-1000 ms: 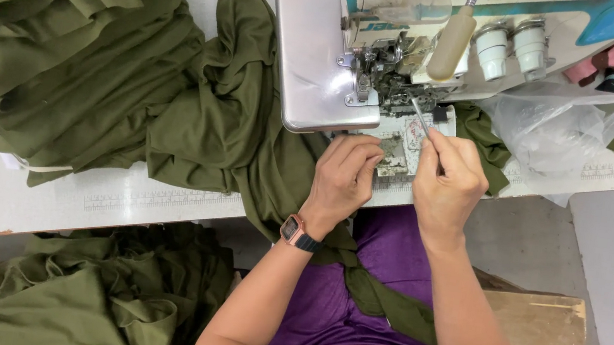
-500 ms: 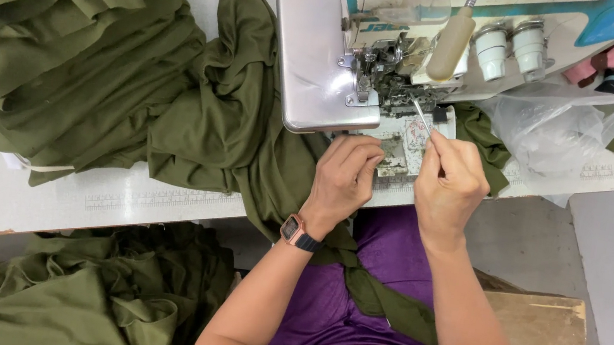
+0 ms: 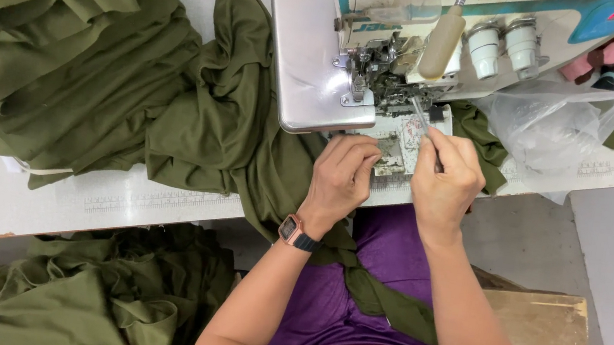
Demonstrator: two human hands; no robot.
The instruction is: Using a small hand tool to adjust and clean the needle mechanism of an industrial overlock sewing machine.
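Head view. My right hand, fingers pinched shut on thin metal tweezers, has swung their tip from the small front cover up into the needle area of the overlock machine. My left hand rests curled, empty, on the machine bed, beside olive fabric. The work appears to have shifted to threading.

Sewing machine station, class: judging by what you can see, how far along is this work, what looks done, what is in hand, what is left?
Done: hard to tell; olive fabric is heaped on the table and more lies below it. In hand: the right hand points a thin metal tool at the sewing machine needle area, while the left hand rests on the plate. Left: no fabric lies under the needle yet.
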